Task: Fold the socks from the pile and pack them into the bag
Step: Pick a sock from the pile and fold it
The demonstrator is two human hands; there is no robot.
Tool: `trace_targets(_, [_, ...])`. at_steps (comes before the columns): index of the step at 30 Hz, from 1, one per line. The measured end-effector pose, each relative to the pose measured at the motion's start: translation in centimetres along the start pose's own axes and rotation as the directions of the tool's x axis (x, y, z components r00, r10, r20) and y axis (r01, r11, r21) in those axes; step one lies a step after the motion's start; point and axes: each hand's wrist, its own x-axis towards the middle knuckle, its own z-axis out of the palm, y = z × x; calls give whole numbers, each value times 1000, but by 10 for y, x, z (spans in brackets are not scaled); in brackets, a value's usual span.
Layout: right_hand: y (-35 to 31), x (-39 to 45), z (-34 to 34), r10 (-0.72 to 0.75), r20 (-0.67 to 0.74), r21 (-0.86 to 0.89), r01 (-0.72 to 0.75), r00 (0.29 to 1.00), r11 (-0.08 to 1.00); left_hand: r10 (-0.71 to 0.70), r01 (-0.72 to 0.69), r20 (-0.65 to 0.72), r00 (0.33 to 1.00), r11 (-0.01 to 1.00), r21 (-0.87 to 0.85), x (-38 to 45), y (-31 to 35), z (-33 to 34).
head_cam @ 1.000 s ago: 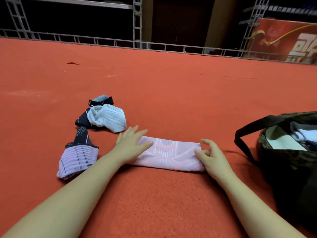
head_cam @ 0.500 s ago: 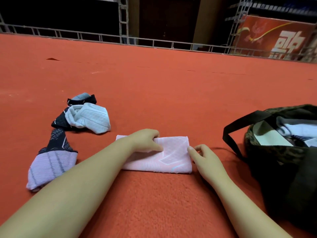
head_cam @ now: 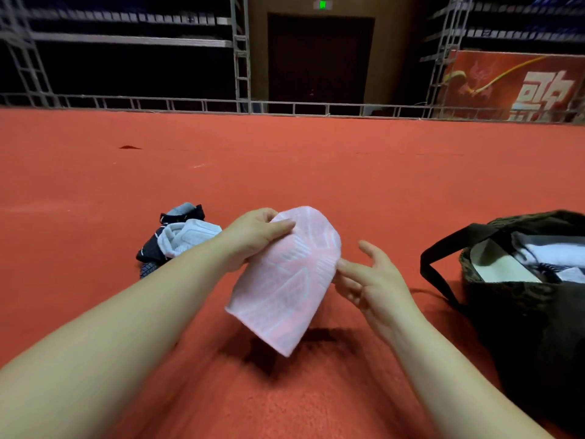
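Folded pink sock (head_cam: 286,277) now off the carpet, in left hand (head_cam: 253,237) grip.

I have a single view, from a wide-angle camera on the person's head, looking forward and down over both forearms. The left hand (head_cam: 253,236) and right hand (head_cam: 370,277) sit close below the lens near frame centre, over the red carpet (head_cam: 316,172). Beyond the hands the view reaches a metal railing (head_cam: 285,106); with no second camera, nothing overlaps.
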Motion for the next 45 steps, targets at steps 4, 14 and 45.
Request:
trace_targets(4, [-14,19,21,-138,-9,-213,133,990,968,-33,45,-162,986,996,71,8,-6,-11])
trace_targets(14, [-26,43,10,-345,327,-714,469,880,520,292,-241,-40,956,851,467,1,-22,-25])
trace_targets(45, [61,-32,-11,-4,154,-987,153,988,-39,-243,170,31,970,759,628,-91,-91,19])
